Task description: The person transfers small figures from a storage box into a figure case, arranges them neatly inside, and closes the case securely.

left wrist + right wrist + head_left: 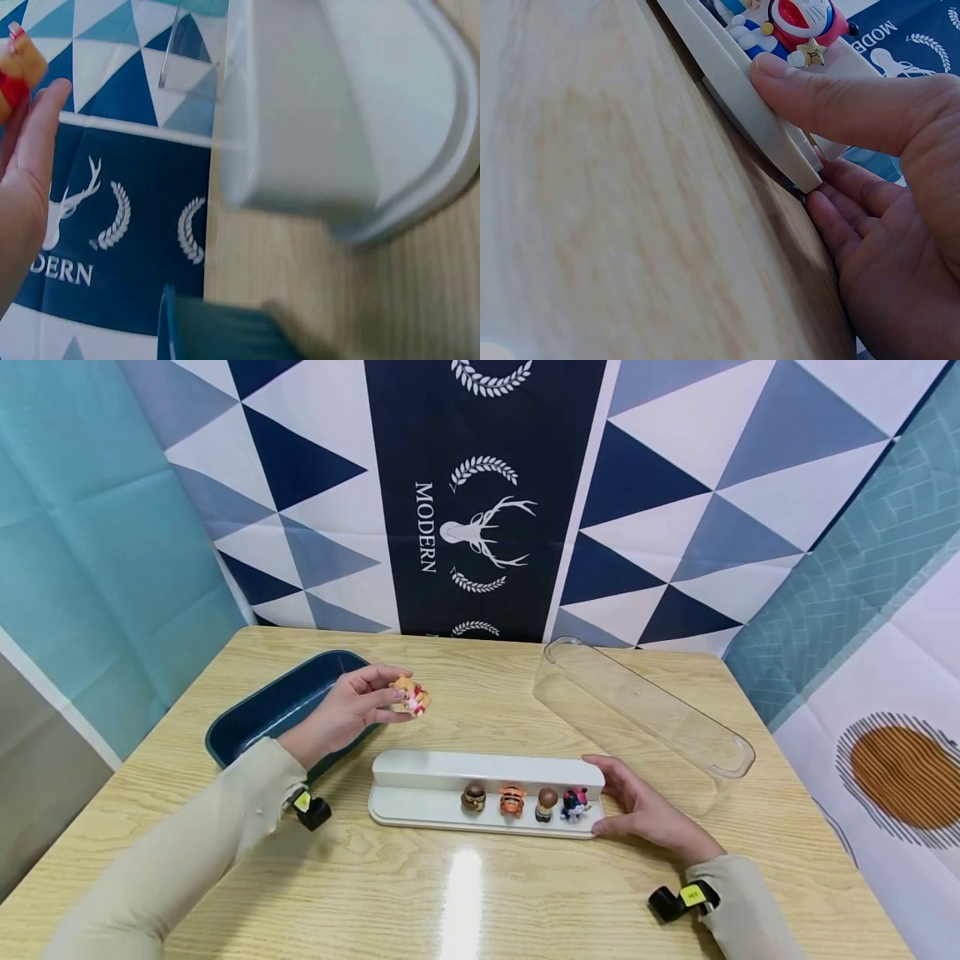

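My left hand (352, 703) pinches a small yellow-orange figurine (411, 695) with red on it, raised in front of the dark blue tray. In the left wrist view this figurine (22, 71) is cut off by the frame edge. My right hand (648, 814) grips the right end of a white stepped display stand (427, 806), thumb on the front edge and fingers behind. On the stand's lower step are a brown owl figurine (473, 797), an orange tiger figurine (512, 802), a brown-haired figurine (547, 804) and a pink-and-blue figurine (575, 805), seen closer in the right wrist view.
A dark blue tray (232, 720) lies at the left, partly behind my left forearm. A clear plastic cover (645, 702) stands at the back right. Patterned cloth (480, 460) hangs behind the wooden table (360, 893).
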The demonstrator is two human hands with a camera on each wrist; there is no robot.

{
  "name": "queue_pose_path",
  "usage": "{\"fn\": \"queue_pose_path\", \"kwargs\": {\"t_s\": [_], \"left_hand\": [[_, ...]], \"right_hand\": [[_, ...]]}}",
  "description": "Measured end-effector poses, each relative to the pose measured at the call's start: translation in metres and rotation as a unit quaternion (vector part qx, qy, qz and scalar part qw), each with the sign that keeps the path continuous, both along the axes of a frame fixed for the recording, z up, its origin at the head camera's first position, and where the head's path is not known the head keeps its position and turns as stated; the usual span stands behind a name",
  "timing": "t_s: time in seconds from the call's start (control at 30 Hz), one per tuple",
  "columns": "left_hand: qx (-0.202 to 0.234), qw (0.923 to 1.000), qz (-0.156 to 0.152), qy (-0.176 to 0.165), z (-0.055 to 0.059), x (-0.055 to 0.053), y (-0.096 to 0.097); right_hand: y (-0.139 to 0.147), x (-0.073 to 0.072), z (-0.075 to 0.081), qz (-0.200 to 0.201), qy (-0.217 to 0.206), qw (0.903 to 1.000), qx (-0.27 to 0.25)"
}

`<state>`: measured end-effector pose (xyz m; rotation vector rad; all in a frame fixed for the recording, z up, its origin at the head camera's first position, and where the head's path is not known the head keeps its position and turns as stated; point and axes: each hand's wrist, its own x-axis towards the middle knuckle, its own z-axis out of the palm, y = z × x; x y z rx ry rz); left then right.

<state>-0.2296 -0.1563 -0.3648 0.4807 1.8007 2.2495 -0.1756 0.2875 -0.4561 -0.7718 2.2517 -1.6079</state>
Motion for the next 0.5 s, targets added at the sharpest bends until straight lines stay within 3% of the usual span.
{"fn": "queue_pose_path", "kwargs": {"t_s": [0.17, 0.5], "left_hand": [[-0.026, 0.9988, 0.024, -0.033, -0.004, 0.01, 0.007], [-0.059, 0.9975, 0.02, -0.032, -0.012, 0.025, 0.017]], "right_hand": [[-0.001, 0.0, 0.0, 0.0, -0.004, 1.0, -0.003], [-0.001, 0.0, 0.001, 0.0, 0.003, 1.0, -0.001]]}}
